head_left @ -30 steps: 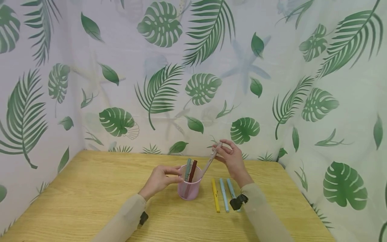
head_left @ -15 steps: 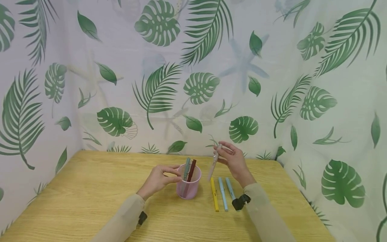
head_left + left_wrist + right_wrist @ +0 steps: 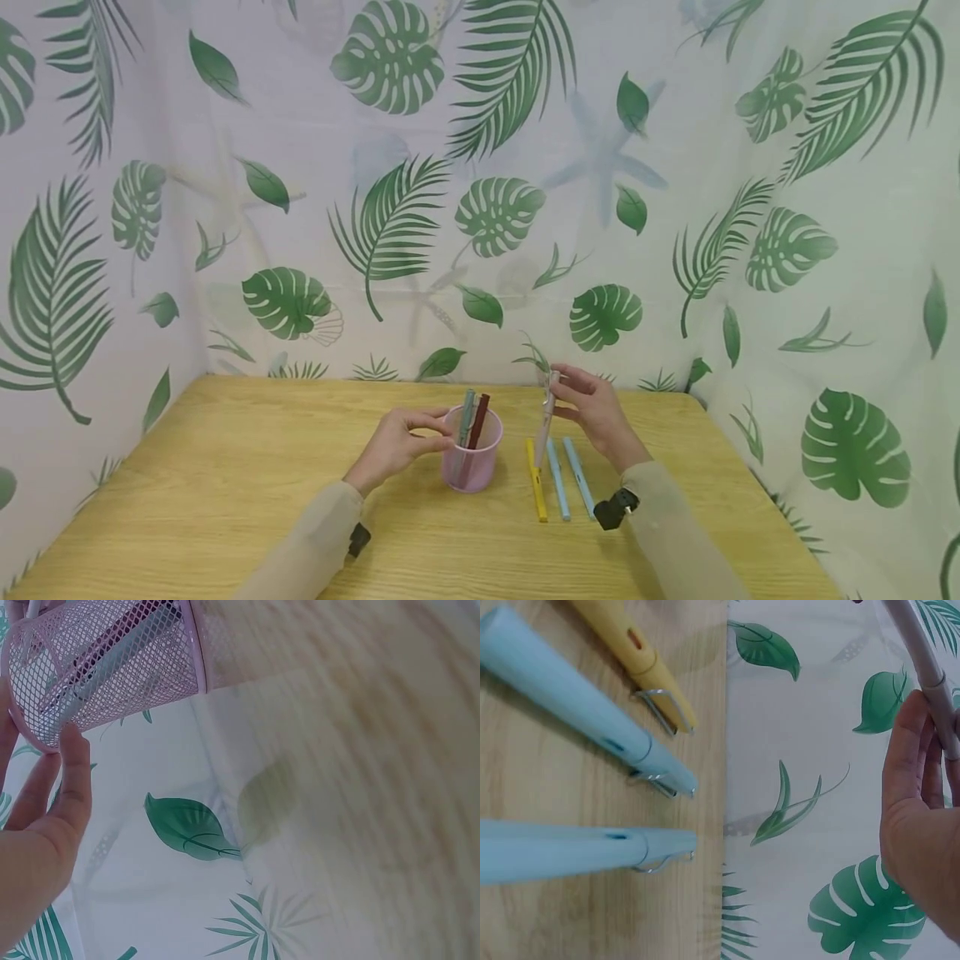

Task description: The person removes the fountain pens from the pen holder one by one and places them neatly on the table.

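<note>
A pink mesh pen cup (image 3: 471, 468) stands on the table, holding a grey-green pen (image 3: 466, 414) and a dark red pen (image 3: 478, 423). My left hand (image 3: 394, 448) grips the cup near its rim, thumb and fingers spread around its left side; the left wrist view shows the mesh (image 3: 112, 667) above my fingers. With fingertips and thumb, my right hand (image 3: 597, 414) pinches the upper end of a pale pinkish pen (image 3: 547, 427). That pen hangs nearly upright, its lower end in front of the yellow pen (image 3: 537, 487) in the head view.
Right of the yellow pen lie two light blue pens (image 3: 558, 483) (image 3: 570, 851), side by side and roughly parallel, all with metal clips. The wooden table (image 3: 225, 500) ends against a leaf-printed cloth (image 3: 517, 283) behind and at both sides.
My right hand has lifted the pale pen out of the cup and carried it right, then lowered it over the yellow pen, tilting it more upright. My left hand has stayed at the cup.
</note>
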`<state>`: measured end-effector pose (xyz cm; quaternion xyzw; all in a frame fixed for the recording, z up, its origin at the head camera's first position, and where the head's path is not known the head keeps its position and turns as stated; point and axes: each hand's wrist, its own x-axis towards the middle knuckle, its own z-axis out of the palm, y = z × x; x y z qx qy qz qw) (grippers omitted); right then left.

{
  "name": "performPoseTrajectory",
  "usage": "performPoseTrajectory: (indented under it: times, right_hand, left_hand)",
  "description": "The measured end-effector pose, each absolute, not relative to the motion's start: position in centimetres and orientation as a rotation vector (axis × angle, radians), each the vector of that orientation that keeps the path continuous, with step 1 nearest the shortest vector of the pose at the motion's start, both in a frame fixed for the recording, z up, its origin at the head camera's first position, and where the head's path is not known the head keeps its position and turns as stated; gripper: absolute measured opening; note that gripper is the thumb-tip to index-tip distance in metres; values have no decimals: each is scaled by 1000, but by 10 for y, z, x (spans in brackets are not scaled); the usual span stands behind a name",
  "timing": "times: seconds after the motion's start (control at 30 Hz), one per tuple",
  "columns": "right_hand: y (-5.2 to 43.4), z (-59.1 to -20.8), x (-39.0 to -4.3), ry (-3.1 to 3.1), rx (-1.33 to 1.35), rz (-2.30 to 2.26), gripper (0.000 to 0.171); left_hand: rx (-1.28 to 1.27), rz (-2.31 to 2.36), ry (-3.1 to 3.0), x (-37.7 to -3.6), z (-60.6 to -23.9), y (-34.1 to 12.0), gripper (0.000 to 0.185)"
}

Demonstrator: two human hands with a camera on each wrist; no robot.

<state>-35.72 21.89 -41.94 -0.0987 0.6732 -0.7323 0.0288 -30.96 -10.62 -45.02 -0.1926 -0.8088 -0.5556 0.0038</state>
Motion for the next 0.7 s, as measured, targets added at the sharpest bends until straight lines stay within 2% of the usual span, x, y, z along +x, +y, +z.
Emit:
performPoseTrajectory:
  times: [0.1, 0.3, 0.7]
  right_hand:
    - [224, -422, -357, 2097, -281, -2237, 36]
    - [237, -429, -355, 2150, -219, -2206, 35]
    - [251, -439, -357, 2156, -184, -2164, 45]
  left_hand:
    - [-598, -1769, -2521, -310, -452, -105, 22]
    - [-614, -1803, -2499, -310, -454, -103, 22]
    - [-585, -1787, -2517, -310, -454, -104, 23]
